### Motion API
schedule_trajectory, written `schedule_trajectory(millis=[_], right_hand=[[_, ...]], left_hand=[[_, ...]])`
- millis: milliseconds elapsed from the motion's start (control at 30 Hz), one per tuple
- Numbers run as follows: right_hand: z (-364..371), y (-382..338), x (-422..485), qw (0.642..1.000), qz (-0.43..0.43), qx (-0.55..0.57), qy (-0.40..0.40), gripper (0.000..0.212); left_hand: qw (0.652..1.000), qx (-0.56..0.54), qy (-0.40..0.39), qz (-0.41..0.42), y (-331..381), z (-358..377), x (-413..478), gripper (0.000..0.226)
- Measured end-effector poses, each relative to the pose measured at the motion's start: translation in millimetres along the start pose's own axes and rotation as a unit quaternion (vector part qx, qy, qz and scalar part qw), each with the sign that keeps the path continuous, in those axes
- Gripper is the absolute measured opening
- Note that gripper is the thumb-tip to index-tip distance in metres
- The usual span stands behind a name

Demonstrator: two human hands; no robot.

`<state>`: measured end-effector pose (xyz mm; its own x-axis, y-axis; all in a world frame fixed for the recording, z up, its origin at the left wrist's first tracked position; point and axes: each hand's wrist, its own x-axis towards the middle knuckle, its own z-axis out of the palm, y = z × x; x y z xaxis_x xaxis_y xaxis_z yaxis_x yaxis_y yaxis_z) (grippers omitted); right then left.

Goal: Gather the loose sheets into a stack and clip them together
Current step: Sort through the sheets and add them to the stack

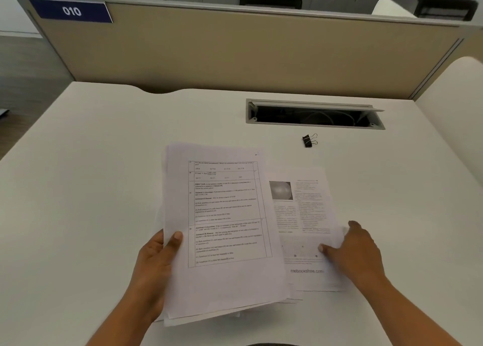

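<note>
Stack of sheets at centre of the white desk, near the front edge; long axis runs away from the person, the printed page's head at the far end, text lines rising slightly to the right. Its lower edges are fanned and uneven, not squared. Left hand grips the stack at its left edge, thumb on the top page, fingers out of sight beneath. The stack's right side overlaps a loose sheet lying flat on the desk, long axis also pointing away, its footer text at the near end. Right hand rests palm down on that sheet's right edge, fingers extended, thumb tip on the paper; it is not curled round anything. Hands are well apart, one on each side of the paper. Binder clip, black, lies on the desk beyond the loose sheet, apart from all paper, wire handles toward the right. Behind it is an open cable tray set into the desk, cables visible inside. A beige partition closes the far side, carrying a blue label reading 010
</note>
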<state>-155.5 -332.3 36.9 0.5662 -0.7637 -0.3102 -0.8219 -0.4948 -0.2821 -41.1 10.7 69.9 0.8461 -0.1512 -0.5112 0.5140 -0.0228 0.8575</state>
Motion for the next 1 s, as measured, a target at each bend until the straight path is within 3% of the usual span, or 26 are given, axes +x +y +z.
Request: schedule_trajectory(millis=[100,267,367,533,667,833,1000], right_hand=[[-2.1,2.5,7.9,0.998,0.023,0.056,-0.007,0.083],[-10.6,11.1,14.4,0.994,0.022,0.106,0.026,0.025],[-16.8,18.0,15.7,0.991,0.01,0.128,0.045,0.008],[-29.8,30.5,19.1,0.975,0.014,0.213,0.069,0.016],[-50.7,36.1,19.2,0.931,0.051,0.354,0.067,0.006],[-83.2,33.9,5.7,0.873,0.055,0.481,0.061,0.016],[-106.9,5.9,-21.5,0.821,0.025,0.569,-0.035,0.012]], left_hand=[[1.0,-0.003,0.008,0.006,-0.6,-1.8,1.0,0.024],[1.0,-0.004,0.013,0.007,-1.5,-3.7,2.0,0.024],[1.0,-0.007,0.016,0.009,-1.8,-3.8,2.5,0.024],[1.0,-0.01,0.026,0.009,-1.2,-2.6,4.7,0.024],[0.999,-0.012,0.038,0.009,0.5,-2.1,8.0,0.024],[0.999,-0.008,0.037,0.012,4.2,3.3,9.7,0.023],[0.999,-0.013,0.03,0.017,10.0,11.3,8.3,0.022]])
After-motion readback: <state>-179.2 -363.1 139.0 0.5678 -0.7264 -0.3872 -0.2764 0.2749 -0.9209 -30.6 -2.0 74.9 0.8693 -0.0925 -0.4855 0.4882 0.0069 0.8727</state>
